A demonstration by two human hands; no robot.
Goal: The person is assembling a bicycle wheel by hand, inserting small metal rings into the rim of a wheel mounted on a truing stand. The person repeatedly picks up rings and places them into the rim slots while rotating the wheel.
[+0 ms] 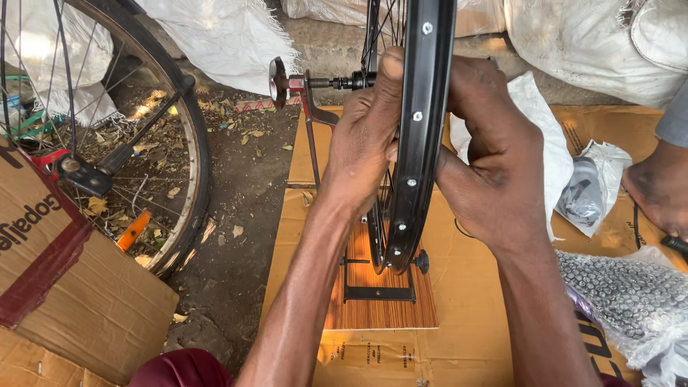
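A black bicycle wheel rim point(423, 136) stands upright in a truing stand point(309, 107) on a striped wooden base point(383, 304). My left hand point(365, 136) grips the rim from the left, thumb up on its edge. Pressed against the rim's right side is my right hand point(494, 158), fingers curled around it. Silver spoke nipples dot the rim's inner face. The wheel's axle with a round knob point(278, 80) sticks out to the left of my left hand.
Flattened cardboard point(473, 308) covers the ground under the stand. A whole bicycle wheel point(165, 143) leans at left beside a cardboard box point(64, 287). White sacks point(588, 43) lie behind. Bubble wrap point(631, 301) and another person's foot point(659, 190) are at right.
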